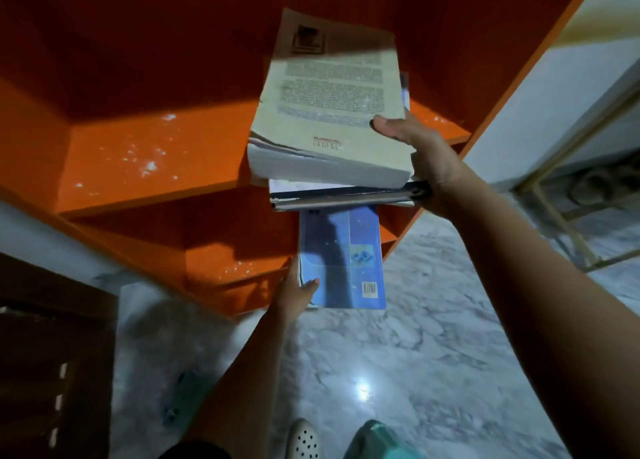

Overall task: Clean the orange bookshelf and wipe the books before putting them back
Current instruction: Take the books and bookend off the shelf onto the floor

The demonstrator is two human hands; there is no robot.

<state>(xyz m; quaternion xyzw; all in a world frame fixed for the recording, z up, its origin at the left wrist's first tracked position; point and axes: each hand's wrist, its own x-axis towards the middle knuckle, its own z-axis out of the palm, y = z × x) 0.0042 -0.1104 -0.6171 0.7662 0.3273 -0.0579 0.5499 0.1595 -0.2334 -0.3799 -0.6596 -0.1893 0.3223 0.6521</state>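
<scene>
Right hand (420, 146) lifts book stack (329, 112); long axis seemingly shelfward.

Right hand (420, 146) grips a stack of books (329, 112) before the orange bookshelf (156, 153); left hand (294, 292) apparently pinches a blue book (343, 257).

The orange bookshelf (156, 153) stands against the wall on a pale marble floor (433, 354), its boards glossy and speckled with bright glints of light. Both visible shelves look bare (their right ends are hidden behind held books). On the floor lies a blurred green object (183, 398).
</scene>
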